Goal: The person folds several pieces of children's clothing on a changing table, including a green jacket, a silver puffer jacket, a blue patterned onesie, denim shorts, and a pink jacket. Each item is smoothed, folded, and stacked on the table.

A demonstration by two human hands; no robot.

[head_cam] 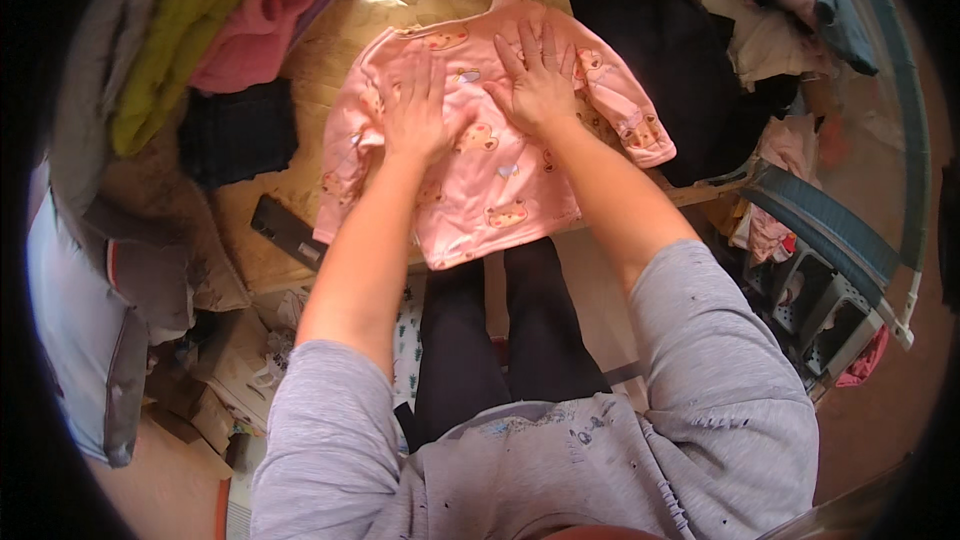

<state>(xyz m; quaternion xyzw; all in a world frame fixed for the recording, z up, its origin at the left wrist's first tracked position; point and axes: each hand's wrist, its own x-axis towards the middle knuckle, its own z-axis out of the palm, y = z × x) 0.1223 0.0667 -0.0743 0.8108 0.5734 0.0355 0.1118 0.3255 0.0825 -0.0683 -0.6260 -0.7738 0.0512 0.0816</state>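
A pink long-sleeved top (480,172) printed with bear faces lies spread out before me, its neckline away from me and its hem towards me. My left hand (416,109) rests flat on its upper left part, palm down. On the upper right part lies my right hand (536,82), also palm down, with the fingers spread. Neither hand grips the cloth. The right sleeve (634,116) reaches out to the side, while the left sleeve (341,165) hangs down along the body of the top. The hem overhangs the near edge of the surface.
The top lies on a yellowish covered surface (315,52). A folded dark cloth (238,131) and a black phone-like object (289,232) are at left, below hanging pink (259,22) and yellow-green cloths (176,37). Black fabric (660,67) lies at right, near a curved blue-green frame (825,225) and grey plastic baskets (832,307).
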